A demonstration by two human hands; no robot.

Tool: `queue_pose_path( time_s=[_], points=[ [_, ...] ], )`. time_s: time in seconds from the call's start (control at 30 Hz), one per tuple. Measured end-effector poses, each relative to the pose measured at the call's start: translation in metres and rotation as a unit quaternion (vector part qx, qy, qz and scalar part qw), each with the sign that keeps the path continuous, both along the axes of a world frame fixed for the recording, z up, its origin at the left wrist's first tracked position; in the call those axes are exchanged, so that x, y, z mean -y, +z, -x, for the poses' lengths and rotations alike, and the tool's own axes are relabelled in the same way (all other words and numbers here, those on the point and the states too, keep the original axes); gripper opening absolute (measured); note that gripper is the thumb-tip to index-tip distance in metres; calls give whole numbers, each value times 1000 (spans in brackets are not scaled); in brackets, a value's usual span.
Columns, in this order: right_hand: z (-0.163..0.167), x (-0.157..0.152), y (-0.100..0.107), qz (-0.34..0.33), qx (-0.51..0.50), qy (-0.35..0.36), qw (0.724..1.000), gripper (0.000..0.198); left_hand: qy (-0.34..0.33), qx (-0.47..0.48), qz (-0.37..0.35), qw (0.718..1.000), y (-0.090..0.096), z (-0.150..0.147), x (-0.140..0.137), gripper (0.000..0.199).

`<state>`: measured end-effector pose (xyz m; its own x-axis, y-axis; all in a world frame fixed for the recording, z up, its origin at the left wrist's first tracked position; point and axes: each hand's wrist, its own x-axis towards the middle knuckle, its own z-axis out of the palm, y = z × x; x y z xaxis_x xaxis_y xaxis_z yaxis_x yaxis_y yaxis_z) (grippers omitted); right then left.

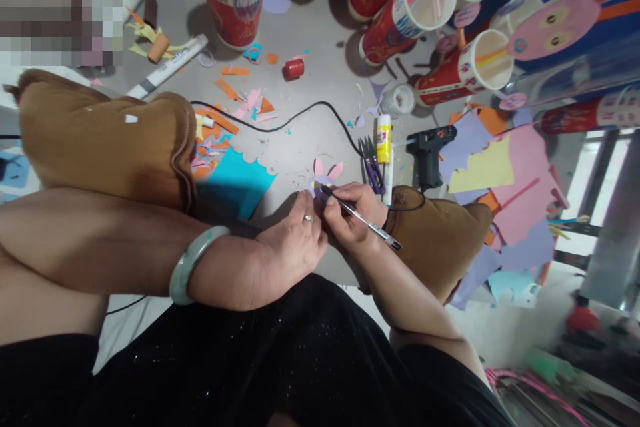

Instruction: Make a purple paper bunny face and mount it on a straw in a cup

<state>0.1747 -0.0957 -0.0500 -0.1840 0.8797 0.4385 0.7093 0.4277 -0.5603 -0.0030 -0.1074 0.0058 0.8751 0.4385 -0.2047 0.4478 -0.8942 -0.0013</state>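
Observation:
My right hand (357, 213) is closed around a black-capped clear pen (364, 219), its tip down at a small paper rabbit cutout (321, 180). The cutout is lilac with pink ears and a bit of yellow; my fingers hide its lower part. From the left, my left hand (293, 237), with a ring on one finger, keeps its fingertips together on the cutout's edge against the table. A green bangle (193, 267) is on my left wrist. Purple-handled scissors (373, 170) and a yellow glue stick (384, 139) lie just beyond my right hand.
Brown cushions (105, 140) flank my arms. Blue paper (237, 180) and scraps lie left. A black glue gun (429, 153) with a cable stands right, near coloured sheets (530, 180). Red paper cups (235, 13) with straws line the back. A white marker (170, 65) lies far left.

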Motion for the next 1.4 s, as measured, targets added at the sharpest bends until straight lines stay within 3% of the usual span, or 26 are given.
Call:
queue_pose_path(
  time_s=[0.5, 0.93, 1.4],
  points=[
    [0, 0, 0, -11, 2, -1, 1000, 16, -11, -46, 56, 997, 13, -4, -9, 44],
    [-1, 0, 2, 3, 16, -6, 1000, 12, -3, 18, -10, 1000, -1, 2, 0, 43],
    [0, 0, 3, 1, 10, -13, 1000, 13, 7, -3, 38, 999, 3, 0, -2, 42]
  ],
)
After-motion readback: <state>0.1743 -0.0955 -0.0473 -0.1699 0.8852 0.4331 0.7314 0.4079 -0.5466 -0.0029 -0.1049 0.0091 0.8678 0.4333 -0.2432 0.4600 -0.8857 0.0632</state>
